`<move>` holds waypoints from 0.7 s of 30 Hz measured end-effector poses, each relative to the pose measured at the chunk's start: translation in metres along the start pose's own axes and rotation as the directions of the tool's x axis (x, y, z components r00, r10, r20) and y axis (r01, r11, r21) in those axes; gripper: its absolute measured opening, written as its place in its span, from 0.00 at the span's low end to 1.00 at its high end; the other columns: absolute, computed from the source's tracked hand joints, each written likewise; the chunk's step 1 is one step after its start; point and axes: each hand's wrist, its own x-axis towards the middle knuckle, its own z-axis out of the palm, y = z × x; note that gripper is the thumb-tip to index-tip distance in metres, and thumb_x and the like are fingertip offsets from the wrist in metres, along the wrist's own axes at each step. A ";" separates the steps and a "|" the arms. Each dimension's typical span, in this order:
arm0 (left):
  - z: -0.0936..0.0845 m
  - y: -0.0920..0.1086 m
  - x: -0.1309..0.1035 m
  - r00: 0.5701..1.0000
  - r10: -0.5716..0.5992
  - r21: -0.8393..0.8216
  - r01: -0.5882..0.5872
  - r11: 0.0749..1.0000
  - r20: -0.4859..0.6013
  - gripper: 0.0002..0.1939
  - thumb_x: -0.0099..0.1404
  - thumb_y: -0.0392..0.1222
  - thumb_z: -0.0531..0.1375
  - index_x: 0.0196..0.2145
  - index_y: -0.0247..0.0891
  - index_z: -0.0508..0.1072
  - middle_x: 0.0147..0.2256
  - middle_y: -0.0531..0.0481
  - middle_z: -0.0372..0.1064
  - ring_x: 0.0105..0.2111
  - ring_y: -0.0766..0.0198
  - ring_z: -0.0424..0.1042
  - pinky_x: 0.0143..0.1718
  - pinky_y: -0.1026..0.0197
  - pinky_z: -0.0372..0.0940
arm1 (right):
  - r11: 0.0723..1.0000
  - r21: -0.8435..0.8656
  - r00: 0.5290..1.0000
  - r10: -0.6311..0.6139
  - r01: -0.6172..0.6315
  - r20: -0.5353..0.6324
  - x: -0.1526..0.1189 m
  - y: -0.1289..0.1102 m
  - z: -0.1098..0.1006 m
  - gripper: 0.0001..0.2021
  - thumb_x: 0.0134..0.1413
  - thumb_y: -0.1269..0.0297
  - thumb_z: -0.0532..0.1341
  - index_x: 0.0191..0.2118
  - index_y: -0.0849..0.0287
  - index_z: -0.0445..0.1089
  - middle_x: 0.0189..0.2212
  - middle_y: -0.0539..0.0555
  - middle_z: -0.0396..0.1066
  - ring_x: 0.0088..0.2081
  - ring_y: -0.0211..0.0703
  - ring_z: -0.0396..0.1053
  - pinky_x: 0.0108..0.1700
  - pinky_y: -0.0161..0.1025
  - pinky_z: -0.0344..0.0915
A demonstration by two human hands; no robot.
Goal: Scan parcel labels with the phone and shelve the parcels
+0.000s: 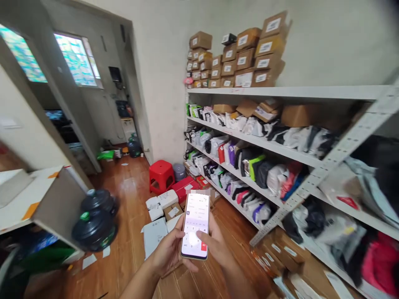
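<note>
Phone (195, 227) is low centre in the head view, held up over the wood floor (131, 216). Long axis near vertical, top end away from the person and tipped slightly right, lit screen facing the camera.

Left hand (168, 251) cradles it from the left and below: fingers wrapped behind the case, thumb along the left edge, closed around the phone. Right hand (215, 245) comes in from the lower right, fingers behind the right edge, thumb pressed on the lower part of the screen. Both forearms rise from the bottom edge and converge at the phone.

Just beyond the phone: white boxes (162, 203) and a red box (183, 187) scattered on the floor, then a red stool (161, 175). Left: two dark water jugs (95, 222) lying beside a white table (18, 203).

Right: white shelving (280, 145) packed with bagged parcels; labelled cardboard boxes (243, 54) stacked on top. Far left: doorway, bright window (77, 58).
</note>
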 end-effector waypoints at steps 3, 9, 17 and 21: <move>-0.004 0.001 -0.005 0.991 0.099 0.004 -0.100 0.995 -0.087 0.44 0.60 0.42 0.56 0.69 0.60 0.39 0.62 0.45 0.59 0.43 0.53 0.74 0.24 0.65 0.71 | 1.000 -0.027 0.999 0.000 0.001 0.043 0.019 0.006 0.010 0.31 0.46 0.47 0.72 0.51 0.53 0.61 0.45 0.58 0.76 0.44 0.55 0.73 0.42 0.47 0.69; -0.003 -0.003 -0.014 0.922 0.219 0.046 -0.216 0.975 -0.318 0.45 0.60 0.47 0.57 0.70 0.56 0.38 0.59 0.41 0.61 0.42 0.49 0.74 0.21 0.58 0.72 | 0.996 0.047 0.885 0.040 -0.070 0.465 0.036 0.010 0.006 0.42 0.45 0.49 0.73 0.61 0.53 0.54 0.52 0.60 0.72 0.50 0.57 0.72 0.47 0.47 0.69; 0.010 -0.011 -0.035 0.705 0.435 0.183 -0.407 0.895 -0.560 0.36 0.60 0.51 0.61 0.64 0.46 0.60 0.49 0.43 0.70 0.41 0.57 0.72 0.25 0.68 0.67 | 0.967 -0.003 0.703 0.188 -0.255 0.686 0.059 0.021 0.016 0.33 0.53 0.62 0.61 0.65 0.50 0.56 0.60 0.55 0.66 0.60 0.55 0.61 0.59 0.51 0.59; 0.010 -0.021 -0.055 0.706 0.486 0.122 -0.501 0.857 -0.514 0.36 0.58 0.46 0.57 0.65 0.49 0.58 0.54 0.43 0.67 0.47 0.48 0.72 0.25 0.61 0.72 | 0.953 -0.012 0.615 0.204 -0.301 0.762 0.064 0.030 0.032 0.34 0.51 0.58 0.61 0.65 0.53 0.57 0.59 0.56 0.67 0.59 0.59 0.62 0.56 0.50 0.61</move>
